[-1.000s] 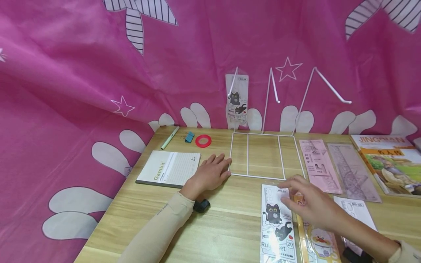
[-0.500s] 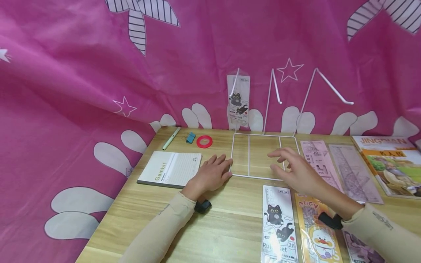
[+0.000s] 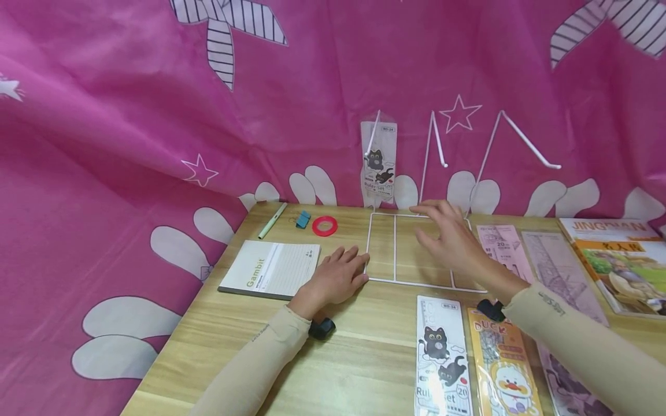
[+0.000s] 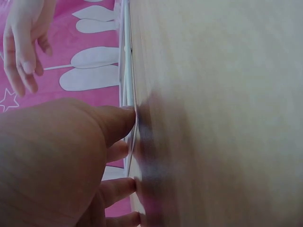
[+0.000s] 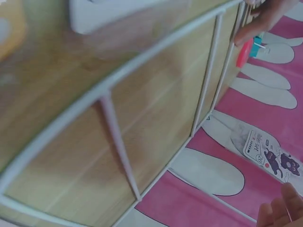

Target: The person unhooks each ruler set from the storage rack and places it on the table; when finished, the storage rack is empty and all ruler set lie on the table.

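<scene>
A white wire rack (image 3: 395, 248) stands on the table, its flat base toward me and three hooked arms rising behind. From the left hook hangs a black-cat ruler set (image 3: 378, 159) in a clear sleeve. My left hand (image 3: 338, 277) rests on the table at the base's front left corner, fingertips touching the frame in the left wrist view. Over the base hovers my right hand (image 3: 447, 237), fingers loosely bent and nothing in them, below the middle hook. Another cat ruler set (image 3: 441, 346) lies in front of the rack, beside an orange duck packet (image 3: 507, 364).
On the left lie a notebook (image 3: 270, 268), a pen (image 3: 273, 221), a blue binder clip (image 3: 303, 219) and a red tape roll (image 3: 325, 226). Pink ruler packets (image 3: 499, 245) and a magazine (image 3: 619, 266) lie right. A pink curtain (image 3: 312, 86) hangs behind.
My right hand has moved from above the front ruler packets forward and left, over the rack base toward the hooks. My left hand has stayed at the frame's corner.
</scene>
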Available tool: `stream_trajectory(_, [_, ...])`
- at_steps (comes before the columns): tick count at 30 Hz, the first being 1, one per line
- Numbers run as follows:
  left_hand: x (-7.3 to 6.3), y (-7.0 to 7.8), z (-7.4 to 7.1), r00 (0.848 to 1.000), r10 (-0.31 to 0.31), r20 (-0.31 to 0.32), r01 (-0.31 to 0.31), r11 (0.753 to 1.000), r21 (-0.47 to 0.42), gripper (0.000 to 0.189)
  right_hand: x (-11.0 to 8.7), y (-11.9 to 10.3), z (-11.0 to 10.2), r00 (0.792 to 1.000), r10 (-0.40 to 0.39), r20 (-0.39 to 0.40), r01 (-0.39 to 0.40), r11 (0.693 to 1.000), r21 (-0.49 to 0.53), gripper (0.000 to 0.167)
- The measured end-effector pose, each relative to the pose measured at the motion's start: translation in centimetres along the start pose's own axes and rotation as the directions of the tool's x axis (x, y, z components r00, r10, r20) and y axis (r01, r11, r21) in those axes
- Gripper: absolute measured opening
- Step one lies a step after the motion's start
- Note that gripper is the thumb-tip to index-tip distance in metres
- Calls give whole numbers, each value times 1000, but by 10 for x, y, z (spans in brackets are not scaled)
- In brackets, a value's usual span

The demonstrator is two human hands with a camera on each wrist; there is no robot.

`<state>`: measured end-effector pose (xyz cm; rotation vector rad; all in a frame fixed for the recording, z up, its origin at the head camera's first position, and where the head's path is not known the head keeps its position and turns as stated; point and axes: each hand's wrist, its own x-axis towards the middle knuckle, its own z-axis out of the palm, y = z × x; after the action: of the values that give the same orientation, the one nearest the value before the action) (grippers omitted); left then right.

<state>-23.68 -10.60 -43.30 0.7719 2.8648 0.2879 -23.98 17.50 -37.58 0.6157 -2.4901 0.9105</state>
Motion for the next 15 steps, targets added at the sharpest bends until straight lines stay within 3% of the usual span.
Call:
stream_trajectory(7, [-1, 1, 0, 1000, -3, -2, 3, 1000, 7, 56, 19, 4, 3, 1000, -1, -17, 1, 1000, -4, 47])
stream_trajectory(15, [-1, 1, -1, 1000, 4, 0, -4, 1000, -2, 56, 41, 6, 14, 998, 46, 36, -47, 999, 11, 46])
